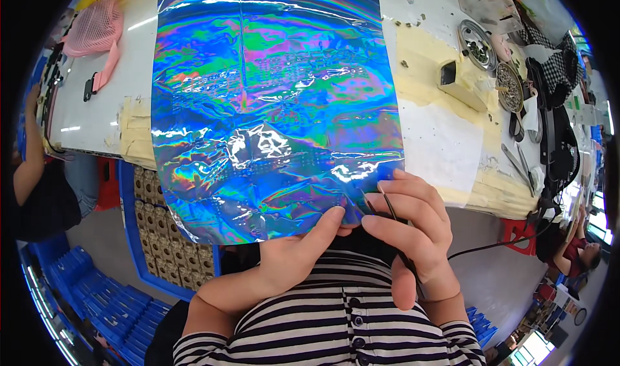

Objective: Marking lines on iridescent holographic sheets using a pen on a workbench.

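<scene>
Iridescent blue sheet [278, 121], glossy and creased, upper centre to middle of frame, spread over the table [139, 62], its near end overhanging the edge. Left hand [287, 257], lower centre: thumb on top of the sheet's near edge, fingers beneath, pinching it. Right hand [413, 221], right of centre: curled around dark, slender tweezers [391, 206], fingertips at the sheet's lower right corner.

Surroundings: pink mesh item [95, 29] with strap, upper left; two round dishes of small pieces, upper right, the larger silvery [462, 35]; cream block [464, 87] beside them; loose tweezers [516, 166], right; blue crate [131, 237] of metallic parts, lower left, partly covered by the sheet; another person's arm [29, 140], far left.

Condition of view: sheet's far end cut off at top of frame; left hand's fingers mostly hidden beneath; surface obscured in patches by white glare; contact between tweezer tips and sheet indeterminate.
</scene>
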Motion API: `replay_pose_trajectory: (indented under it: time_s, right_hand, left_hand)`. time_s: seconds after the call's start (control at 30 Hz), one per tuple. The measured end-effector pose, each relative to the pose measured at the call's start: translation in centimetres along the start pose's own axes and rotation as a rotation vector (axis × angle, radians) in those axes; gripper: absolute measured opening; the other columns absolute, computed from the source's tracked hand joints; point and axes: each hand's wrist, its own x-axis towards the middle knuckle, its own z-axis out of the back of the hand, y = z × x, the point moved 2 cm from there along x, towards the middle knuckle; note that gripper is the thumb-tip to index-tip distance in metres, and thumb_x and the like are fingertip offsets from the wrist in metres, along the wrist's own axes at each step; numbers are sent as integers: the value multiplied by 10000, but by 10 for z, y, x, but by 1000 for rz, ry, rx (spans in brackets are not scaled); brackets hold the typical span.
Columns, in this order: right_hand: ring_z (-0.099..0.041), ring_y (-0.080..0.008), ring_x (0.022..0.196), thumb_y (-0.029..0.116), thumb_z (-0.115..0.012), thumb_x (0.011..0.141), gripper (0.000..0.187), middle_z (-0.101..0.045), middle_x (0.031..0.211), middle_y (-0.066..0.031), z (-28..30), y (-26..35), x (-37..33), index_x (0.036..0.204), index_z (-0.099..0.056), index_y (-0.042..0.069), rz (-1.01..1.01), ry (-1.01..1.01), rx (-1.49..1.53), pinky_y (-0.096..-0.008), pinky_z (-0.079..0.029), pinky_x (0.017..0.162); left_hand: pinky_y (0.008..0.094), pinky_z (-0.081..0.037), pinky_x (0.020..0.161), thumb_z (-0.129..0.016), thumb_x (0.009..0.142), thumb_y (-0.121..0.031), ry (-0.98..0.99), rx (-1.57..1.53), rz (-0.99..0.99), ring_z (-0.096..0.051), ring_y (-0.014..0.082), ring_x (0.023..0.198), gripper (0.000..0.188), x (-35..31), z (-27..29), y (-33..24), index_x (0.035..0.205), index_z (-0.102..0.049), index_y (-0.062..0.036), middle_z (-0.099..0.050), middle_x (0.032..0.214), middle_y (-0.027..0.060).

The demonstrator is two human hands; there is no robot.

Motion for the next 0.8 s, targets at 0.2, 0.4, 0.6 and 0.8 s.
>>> replay_pose_trajectory:
  time_s: [0.2, 0.4, 0.6, 0.8]
  right_hand:
    - [-651, -346, 995, 720, -494, 842, 764, -659, 1053, -159, -3, 0, 7, 1101, -731, 41, 26, 51, -59, -485, -549, 918]
    - [-655, -339, 1016, 633, -584, 846, 664, -663, 1073, -164, -3, 3, 8, 1118, -731, 46, -35, 94, -113, -458, -555, 927]
    - [-707, -312, 1029, 239, -826, 797, 411, -726, 1088, -154, -7, 8, 2, 1116, -719, 3, -126, -41, -80, -411, -593, 893]
    - [-722, -263, 962, 133, -844, 771, 321, -743, 1009, -110, -9, 6, 1, 1064, -753, 36, -92, -66, -118, -376, -612, 856]
  left_hand:
    - [275, -619, 770, -603, 964, 43, 9, 32, -51, -705, 169, 939, 233, 0, 2, 4, 1194, -640, 27, -705, 1096, 125]
    - [282, -623, 782, -611, 957, 52, 0, 98, -60, -708, 181, 947, 261, 0, 2, 4, 1216, -627, 31, -702, 1106, 131]
    - [296, -626, 789, -612, 953, 61, -26, 0, 14, -712, 191, 931, 251, 1, -1, 1, 1205, -619, 53, -701, 1102, 136]
    - [297, -627, 792, -605, 954, 70, -1, 57, -78, -711, 191, 938, 241, -1, 3, 5, 1194, -622, 49, -701, 1099, 137]
